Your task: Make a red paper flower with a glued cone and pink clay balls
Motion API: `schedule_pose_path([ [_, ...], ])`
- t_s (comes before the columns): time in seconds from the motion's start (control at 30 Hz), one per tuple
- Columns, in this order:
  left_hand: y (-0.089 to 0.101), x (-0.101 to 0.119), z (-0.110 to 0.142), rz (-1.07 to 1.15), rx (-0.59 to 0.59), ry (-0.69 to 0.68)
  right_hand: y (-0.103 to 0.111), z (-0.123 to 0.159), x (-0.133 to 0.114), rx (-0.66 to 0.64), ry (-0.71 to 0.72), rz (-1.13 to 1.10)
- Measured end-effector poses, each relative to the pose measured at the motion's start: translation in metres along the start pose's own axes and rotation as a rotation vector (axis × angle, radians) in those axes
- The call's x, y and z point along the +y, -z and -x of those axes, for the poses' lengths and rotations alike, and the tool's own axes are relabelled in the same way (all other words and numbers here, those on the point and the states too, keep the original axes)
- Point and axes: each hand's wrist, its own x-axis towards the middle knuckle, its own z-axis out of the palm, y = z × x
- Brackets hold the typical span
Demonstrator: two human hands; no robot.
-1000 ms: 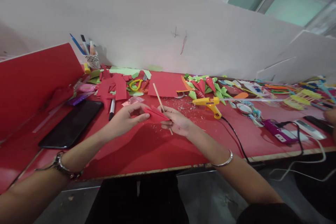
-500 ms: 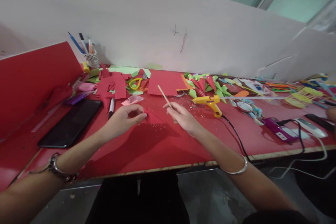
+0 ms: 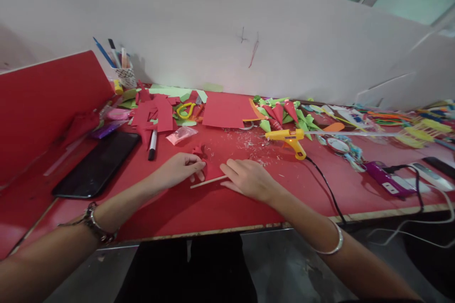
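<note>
Tipped lower now: one stick (image 3: 208, 182), gripped by the right hand (image 3: 250, 180); left hand (image 3: 181, 170) curls (hold unclear) beside one half-hidden red paper (image 3: 198, 150).

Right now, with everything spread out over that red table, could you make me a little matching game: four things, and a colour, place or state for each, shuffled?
Things:
1. Thin stick
2. Glue gun
3. Phone
4. Cup

Descriptions:
A. Black, lying flat on the table beyond the left hand, on the far left
B. Holding pens, near the white board
C. Pale, with one end at the fingers of the right hand
D. Yellow, with a black cord running from it

Right pairs: 1-C, 2-D, 3-A, 4-B.
</note>
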Motion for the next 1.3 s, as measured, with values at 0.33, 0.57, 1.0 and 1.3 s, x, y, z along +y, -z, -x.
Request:
schedule_pose_path([
  [0.33,-0.009,-0.006,0.009,-0.199,0.120,-0.075,-0.008,-0.002,-0.005,-0.077,0.037,0.100],
  [0.57,0.005,-0.014,0.014,-0.627,0.340,-0.095,-0.009,-0.002,-0.005,-0.070,0.030,0.103],
  [1.0,0.025,-0.029,-0.031,-0.682,0.263,-0.327,-0.016,-0.010,0.011,-0.054,0.057,0.177],
  [1.3,0.035,-0.028,-0.030,-0.537,0.354,-0.460,-0.025,-0.029,0.017,-0.053,0.077,0.128],
])
